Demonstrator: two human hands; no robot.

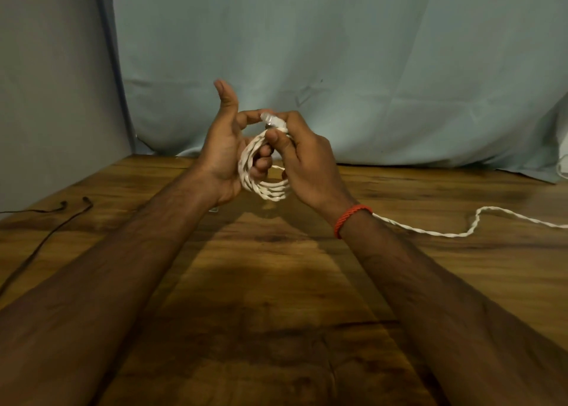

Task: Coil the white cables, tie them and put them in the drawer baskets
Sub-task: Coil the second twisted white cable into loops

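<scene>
From the head view, the white cable [264, 190] is held up above the wooden table [276, 298], between the two hands, already wound into several loops. The left hand [222, 159] has its thumb standing straight up and free, while its fingers curl through the middle of the loops and carry them. The right hand [307, 163] pinches the plug [274, 120] at the top of the loops between thumb and forefinger; its other fingers are folded behind the coil and cannot be made out clearly. A loose tail [430, 232] of the same cable runs from under the right wrist, which wears a red wristband [350, 219], and lies in slack bends across the table toward the right edge. A thin black cord [46, 230] lies on the table at far left, and pale cloth [338, 52] hangs behind. No drawer baskets are in sight. The cable looks light, thin and limp, with a twisted surface that should give fingers some purchase; the loops will likely spring apart if let go, so the best hold is probably around the whole bundle at one spot, keeping the hard plug pinned against it. The tail should slide over the wood easily as it is drawn in, though its kinks may snag.
</scene>
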